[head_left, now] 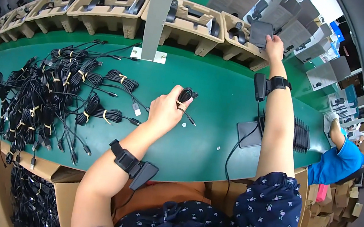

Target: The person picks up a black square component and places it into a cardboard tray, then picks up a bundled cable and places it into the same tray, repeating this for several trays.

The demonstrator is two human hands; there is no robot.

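Note:
My left hand (167,109) is over the middle of the green table (214,95) and grips a coiled black cable bundle (186,96), its plug end trailing to the right. My right hand (274,46) is stretched far forward and holds a flat dark grey pad (260,32) at the rightmost moulded pulp tray (236,45). Both wrists carry black strapped devices. A heap of coiled black cables with yellow ties (53,92) lies on the table to the left of my left hand.
A row of brown pulp trays (112,10) holding dark parts lines the table's far edge. A grey post (160,9) stands on a base plate. A dark flat pad (248,134) and a stack of black pieces (302,135) lie at right. A person in blue (342,159) works at right. Cardboard boxes with cables (33,194) sit below.

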